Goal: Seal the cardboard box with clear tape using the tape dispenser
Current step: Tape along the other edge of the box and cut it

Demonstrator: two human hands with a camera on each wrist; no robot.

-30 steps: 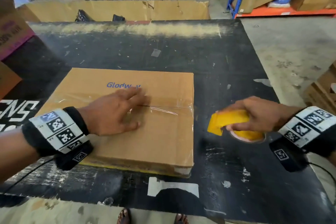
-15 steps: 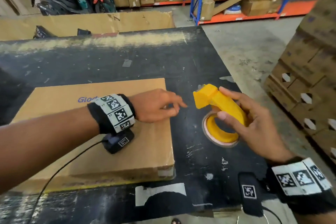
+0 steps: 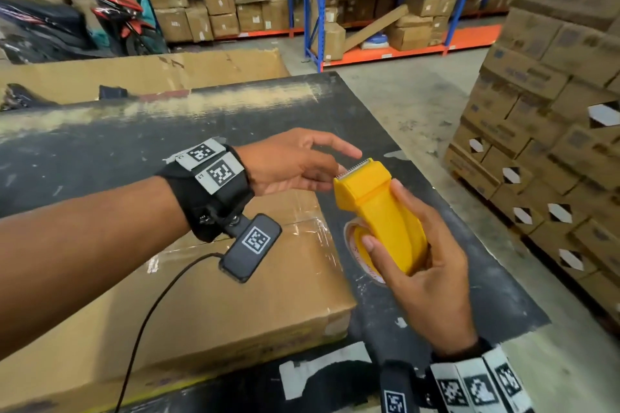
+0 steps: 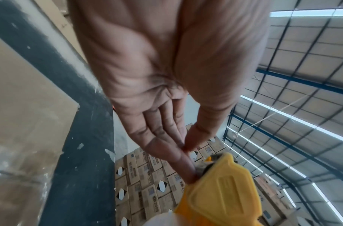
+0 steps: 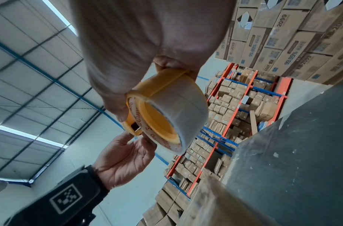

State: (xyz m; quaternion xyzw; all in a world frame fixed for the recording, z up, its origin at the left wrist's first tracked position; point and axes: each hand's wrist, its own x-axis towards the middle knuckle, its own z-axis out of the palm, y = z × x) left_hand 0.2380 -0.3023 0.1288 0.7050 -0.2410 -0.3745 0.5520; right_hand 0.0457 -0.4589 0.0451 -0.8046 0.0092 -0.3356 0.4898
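My right hand [image 3: 385, 214] grips a yellow tape dispenser [image 3: 379, 208] loaded with a roll of clear tape [image 5: 178, 110], lifted off the black table [image 3: 100, 151], toothed blade end pointing up and away. My left hand [image 3: 345, 163] reaches across with straight fingers. Its index finger [image 4: 192, 172] touches the mouth of the dispenser [image 4: 224, 191] by the blade. Whether it has the tape's end, I cannot tell. The flat cardboard box [image 3: 235, 305] lies under my left forearm, with a strip of clear tape [image 3: 302, 228] along its seam.
Stacked cartons [image 3: 553, 144] stand on the floor close to the table's right edge. Blue and orange racks [image 3: 385, 10] full of boxes line the back. A big cardboard sheet [image 3: 151, 74] and a parked motorbike [image 3: 114, 17] sit beyond the table's far edge.
My left hand left the box top and moved right to the dispenser's blade end. My right hand raised the dispenser off the table and turned it blade-up. The head view swung right.
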